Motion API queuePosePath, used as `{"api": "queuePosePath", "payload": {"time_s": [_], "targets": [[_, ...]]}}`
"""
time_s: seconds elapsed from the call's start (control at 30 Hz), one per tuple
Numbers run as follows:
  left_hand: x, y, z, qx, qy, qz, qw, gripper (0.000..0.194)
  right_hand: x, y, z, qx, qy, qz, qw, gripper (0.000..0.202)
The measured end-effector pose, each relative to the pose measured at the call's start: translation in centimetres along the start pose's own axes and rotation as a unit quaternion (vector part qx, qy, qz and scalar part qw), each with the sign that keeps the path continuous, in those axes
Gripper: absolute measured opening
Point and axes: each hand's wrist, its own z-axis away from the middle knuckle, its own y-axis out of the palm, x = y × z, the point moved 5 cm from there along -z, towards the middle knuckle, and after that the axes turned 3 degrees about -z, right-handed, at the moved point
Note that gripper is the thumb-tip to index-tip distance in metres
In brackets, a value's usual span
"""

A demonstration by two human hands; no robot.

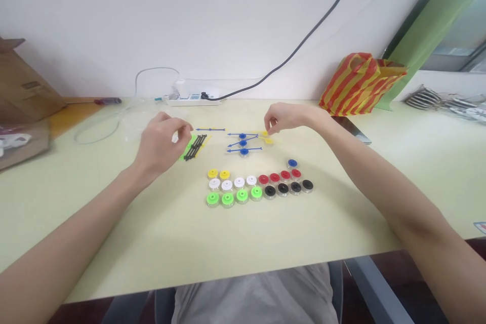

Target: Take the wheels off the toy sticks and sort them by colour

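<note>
Three blue discs (pixel 244 152) stand in a column mid-table, each with a blue arrow across it. My right hand (pixel 283 117) is closed, its fingertips pinched on a yellow piece beside another yellow disc (pixel 268 141). Near the black arrows (pixel 195 147) and green ones, my left hand (pixel 164 140) hovers with curled fingers; whether it holds something small is unclear. Rows of discs lie nearer me: yellow (pixel 213 174), white (pixel 239 183), red (pixel 274 177), green (pixel 227 199) and black (pixel 283 189). A single blue disc (pixel 292 163) sits above the red ones.
A power strip (pixel 193 102) with a dark cable lies along the wall, clear plastic (pixel 138 120) to its left. At the left is a cardboard box (pixel 28 83); at the right, a striped bag (pixel 360 85) and a dark flat device (pixel 353 129).
</note>
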Motion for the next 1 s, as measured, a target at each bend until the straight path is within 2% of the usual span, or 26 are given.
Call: {"api": "queuePosePath", "payload": {"time_s": [0.13, 0.27, 0.43, 0.57, 0.67, 0.83, 0.9, 1.0], "targets": [[0.2, -0.2, -0.1, -0.014, 0.011, -0.012, 1.0, 0.02, 1.4, -0.8, 0.7, -0.069, -0.018, 0.009, 0.997, 0.016], [0.8, -0.1, -0.2, -0.006, -0.008, -0.025, 1.0, 0.022, 5.4, 0.0, 0.2, -0.104, -0.085, 0.029, 0.99, 0.018], [2.2, 0.9, -0.1, 0.034, -0.043, -0.026, 0.998, 0.022, 10.5, 1.8, -3.4, -0.1, -0.153, 0.093, 0.979, 0.023], [2.5, 1.7, 0.2, 0.037, -0.055, -0.006, 0.998, 0.027, 13.2, 1.9, -4.7, -0.059, -0.201, 0.043, 0.977, 0.02], [1.8, 2.3, 0.5, 0.042, -0.049, 0.005, 0.998, 0.032, 13.9, 1.8, -3.6, -0.013, -0.225, -0.011, 0.974, 0.018], [-0.4, 3.1, 1.0, 0.059, -0.017, 0.005, 0.998, 0.034, 13.4, 2.4, -0.5, 0.053, -0.251, -0.079, 0.963, 0.013], [-1.4, 3.2, 1.2, 0.067, -0.004, 0.008, 0.998, 0.034, 13.3, 2.7, 0.5, 0.06, -0.261, -0.1, 0.958, 0.013], [-2.1, 3.0, 1.2, 0.069, 0.008, 0.008, 0.998, 0.035, 13.7, 3.1, 1.1, 0.035, -0.263, -0.089, 0.96, 0.014]]}}
